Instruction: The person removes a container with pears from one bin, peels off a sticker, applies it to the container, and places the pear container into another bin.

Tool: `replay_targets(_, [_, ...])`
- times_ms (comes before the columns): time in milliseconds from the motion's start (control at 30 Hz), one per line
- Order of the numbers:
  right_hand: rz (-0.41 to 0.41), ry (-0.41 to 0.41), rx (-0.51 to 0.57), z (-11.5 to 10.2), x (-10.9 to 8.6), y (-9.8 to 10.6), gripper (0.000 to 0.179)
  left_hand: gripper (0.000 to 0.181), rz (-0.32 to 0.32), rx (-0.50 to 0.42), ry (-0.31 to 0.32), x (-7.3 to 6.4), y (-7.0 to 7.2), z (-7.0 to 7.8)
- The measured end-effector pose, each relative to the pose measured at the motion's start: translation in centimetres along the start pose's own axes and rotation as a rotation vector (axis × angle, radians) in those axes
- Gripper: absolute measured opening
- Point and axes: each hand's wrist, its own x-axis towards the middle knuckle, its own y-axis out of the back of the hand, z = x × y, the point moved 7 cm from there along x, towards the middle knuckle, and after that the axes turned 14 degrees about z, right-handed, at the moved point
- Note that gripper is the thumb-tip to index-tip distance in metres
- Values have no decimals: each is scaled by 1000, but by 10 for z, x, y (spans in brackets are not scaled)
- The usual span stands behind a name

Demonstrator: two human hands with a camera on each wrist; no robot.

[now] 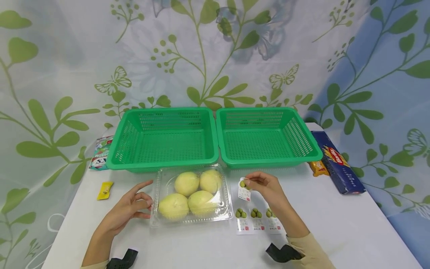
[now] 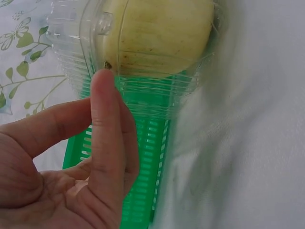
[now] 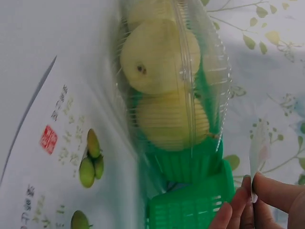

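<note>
A clear plastic clamshell box [image 1: 220, 218] holding several pale yellow-green fruits [image 1: 173, 206] rests on the white table, its lid down over them. At the box's left side is my left hand [image 1: 129, 209], fingers loosely bent; whether a fingertip touches the plastic I cannot tell. My right hand [image 1: 265, 188] pinches a small printed sticker [image 1: 244, 192] between thumb and fingers, to the right of the box. Below it lies a sheet of stickers [image 1: 258, 224], each with green fruit and writing printed on it; my right wrist partly covers its right end.
Two green plastic baskets [image 1: 162, 166] [image 1: 268, 161] stand side by side behind the box. On the left are a teal snack packet [image 1: 100, 155] and a small yellow packet [image 1: 105, 190]. A blue spaghetti box [image 1: 339, 168] and an orange packet [image 1: 318, 169] lie at right.
</note>
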Motion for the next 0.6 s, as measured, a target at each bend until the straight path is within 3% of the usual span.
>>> replay_targets(300, [-72,29,0,-27,-5,-29,27,68,38,38,-10,-1,1,3])
replay_targets(433, [-67,58,-23,-37,-3,-44,24,64,148,86,-28,-3,1,10])
replay_targets(600, [-93,86,-24,-47,-1,-68,20,60,302,162,-106,-10,-2,22])
